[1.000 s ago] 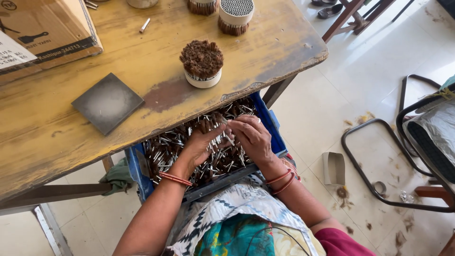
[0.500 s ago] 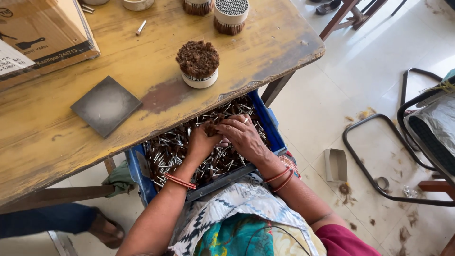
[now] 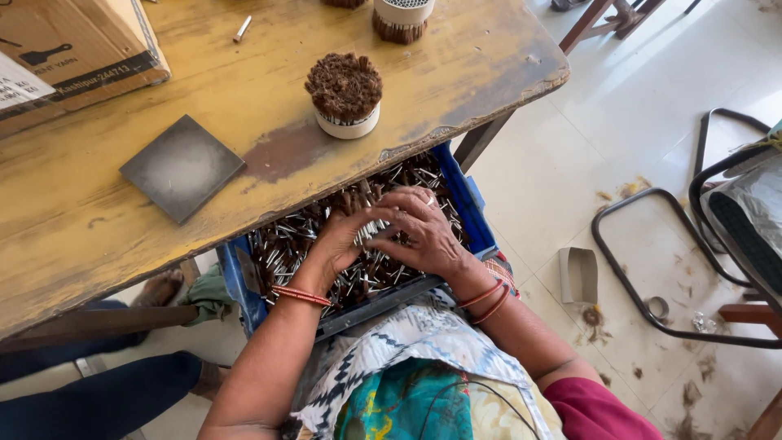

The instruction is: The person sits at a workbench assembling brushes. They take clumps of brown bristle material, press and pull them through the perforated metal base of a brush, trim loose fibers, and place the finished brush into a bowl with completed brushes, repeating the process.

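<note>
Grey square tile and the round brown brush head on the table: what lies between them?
Head view: only bare yellow tabletop with a brownish worn patch between the grey tile and brush head.

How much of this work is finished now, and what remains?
Done: one white holder on the yellow table looks packed with brown bristle pieces. In hand: the left hand and right hand gather metal-tipped pieces in the blue crate. Left: the crate is full of loose pieces.

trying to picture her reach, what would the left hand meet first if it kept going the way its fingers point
The left hand points up and forward over the small metal pieces in the blue crate. It would probably meet the edge of the yellow wooden table first, though depth is unclear.
</note>
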